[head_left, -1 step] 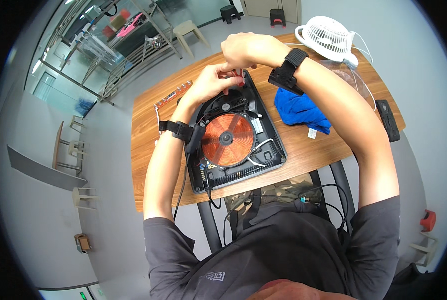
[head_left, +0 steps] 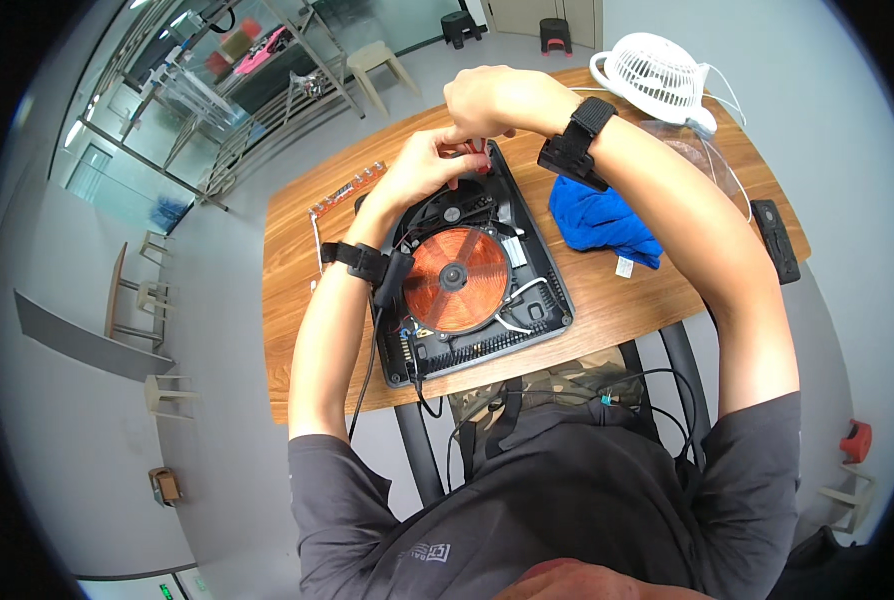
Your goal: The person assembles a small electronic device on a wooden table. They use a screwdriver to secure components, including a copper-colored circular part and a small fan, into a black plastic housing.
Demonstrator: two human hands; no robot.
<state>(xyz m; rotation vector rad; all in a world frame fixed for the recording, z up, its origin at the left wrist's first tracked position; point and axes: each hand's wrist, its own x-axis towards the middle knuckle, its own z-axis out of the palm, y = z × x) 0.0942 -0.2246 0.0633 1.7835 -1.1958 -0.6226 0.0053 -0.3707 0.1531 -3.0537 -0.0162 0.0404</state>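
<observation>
Nothing's moved, both my hands [head_left: 447, 165] [head_left: 487, 100] still pinch a small red part [head_left: 477, 150] over the opened cooker [head_left: 467, 270], looks fiddly, grip its edges

L hand [head_left: 422, 165] + R hand [head_left: 485, 100] close together, fingers curled, arms extended fwd, wrists banded.

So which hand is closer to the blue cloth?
Right. The right hand is up at the far edge of the opened cooker, its wrist passing just above the blue cloth. The left hand is farther left, over the cooker.
</observation>
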